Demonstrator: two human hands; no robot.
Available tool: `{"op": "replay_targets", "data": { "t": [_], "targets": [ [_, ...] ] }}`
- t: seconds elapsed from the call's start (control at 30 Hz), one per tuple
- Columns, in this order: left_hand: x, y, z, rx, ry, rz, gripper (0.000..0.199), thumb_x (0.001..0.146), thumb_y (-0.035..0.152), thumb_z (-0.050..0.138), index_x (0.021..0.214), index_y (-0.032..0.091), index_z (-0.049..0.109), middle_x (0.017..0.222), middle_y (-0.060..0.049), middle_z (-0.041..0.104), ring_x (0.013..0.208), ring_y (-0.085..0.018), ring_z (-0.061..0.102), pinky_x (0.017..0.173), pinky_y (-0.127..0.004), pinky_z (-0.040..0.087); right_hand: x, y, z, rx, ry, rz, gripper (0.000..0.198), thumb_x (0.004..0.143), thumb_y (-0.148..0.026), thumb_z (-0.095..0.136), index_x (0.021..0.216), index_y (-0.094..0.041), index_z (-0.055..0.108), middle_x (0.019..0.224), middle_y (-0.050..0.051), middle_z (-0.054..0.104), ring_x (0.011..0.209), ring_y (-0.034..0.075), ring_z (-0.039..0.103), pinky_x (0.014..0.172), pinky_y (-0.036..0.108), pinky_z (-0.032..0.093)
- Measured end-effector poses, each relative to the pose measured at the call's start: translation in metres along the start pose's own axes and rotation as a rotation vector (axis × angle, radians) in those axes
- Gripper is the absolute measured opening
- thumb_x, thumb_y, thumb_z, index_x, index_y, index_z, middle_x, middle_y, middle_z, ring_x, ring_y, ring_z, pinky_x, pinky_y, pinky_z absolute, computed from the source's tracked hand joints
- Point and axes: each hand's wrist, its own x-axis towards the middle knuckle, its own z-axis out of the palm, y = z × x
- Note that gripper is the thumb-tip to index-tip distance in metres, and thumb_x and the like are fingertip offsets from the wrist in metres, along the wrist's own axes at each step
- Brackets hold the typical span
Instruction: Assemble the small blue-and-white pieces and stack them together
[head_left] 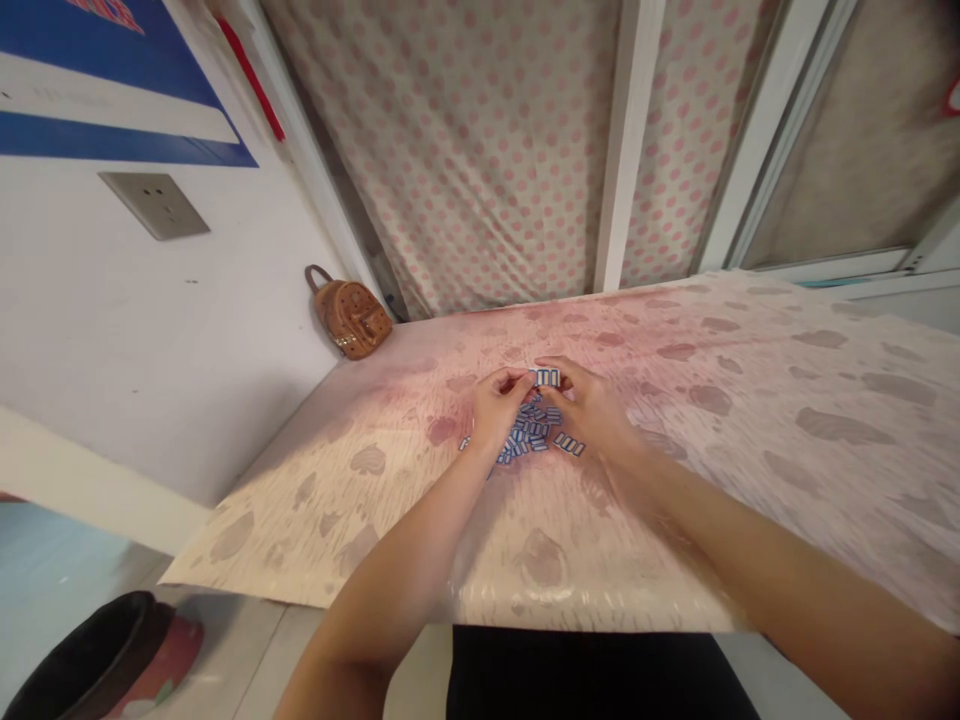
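Note:
Between the fingertips of both hands is a small blue-and-white striped piece (547,377), raised just above the table. My left hand (496,402) pinches it at its left end, thumb and forefinger together. On the other side my right hand (589,402) has its thumb and fingers closed on the right end. Below them lies a loose pile of similar striped pieces (525,435), partly hidden by my left hand and wrist. One separate striped piece (569,444) rests to the right of the pile, close to my right wrist. What the pieces are exactly is too small to tell.
A pink, leaf-patterned cloth covers the table (540,560). At the far left corner a small brown backpack-shaped bag (352,318) leans against the wall. Dotted curtains (480,150) hang behind the table. A dark-rimmed bin (112,660) stands on the floor at lower left.

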Motion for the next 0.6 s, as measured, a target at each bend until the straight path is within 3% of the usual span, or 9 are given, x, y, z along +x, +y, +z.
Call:
{"op": "replay_targets", "data": {
  "t": [0.2, 0.37, 0.47, 0.6],
  "targets": [
    [0.000, 0.000, 0.000, 0.002, 0.002, -0.029, 0.025, 0.076, 0.040, 0.075, 0.080, 0.016, 0.072, 0.075, -0.002, 0.068, 0.067, -0.013, 0.058, 0.065, -0.025, 0.044, -0.001, -0.005, 0.000, -0.051, 0.027, -0.020, 0.027, 0.091, -0.025, 0.055, 0.115, -0.026, 0.068, 0.111, 0.005, 0.071, 0.089, 0.024, 0.065, 0.082, 0.037, 0.049],
    [0.000, -0.002, 0.000, 0.022, 0.003, 0.001, 0.024, 0.077, 0.040, 0.074, 0.079, 0.016, 0.071, 0.074, -0.002, 0.068, 0.068, -0.013, 0.058, 0.066, -0.025, 0.043, 0.000, 0.004, 0.005, 0.132, 0.048, 0.114, 0.026, 0.087, -0.030, 0.060, 0.112, -0.025, 0.065, 0.085, 0.002, 0.071, 0.074, 0.021, 0.064, 0.071, 0.034, 0.050],
    [0.003, 0.000, -0.003, 0.080, -0.028, 0.003, 0.025, 0.077, 0.041, 0.073, 0.079, 0.017, 0.071, 0.076, -0.002, 0.069, 0.071, -0.014, 0.060, 0.068, -0.025, 0.045, 0.002, 0.010, 0.008, 0.341, 0.016, 0.225, 0.015, 0.085, -0.037, 0.061, 0.088, -0.022, 0.062, 0.074, 0.002, 0.068, 0.068, 0.019, 0.064, 0.065, 0.032, 0.051],
    [0.017, 0.002, -0.028, 0.212, -0.043, -0.007, 0.023, 0.080, 0.040, 0.070, 0.078, 0.017, 0.072, 0.078, -0.005, 0.071, 0.073, -0.016, 0.062, 0.068, -0.026, 0.045, 0.007, 0.012, 0.004, 0.393, 0.036, 0.286, 0.023, 0.081, -0.042, 0.065, 0.073, -0.022, 0.058, 0.068, 0.003, 0.068, 0.062, 0.018, 0.062, 0.062, 0.031, 0.050]
  ]
}}
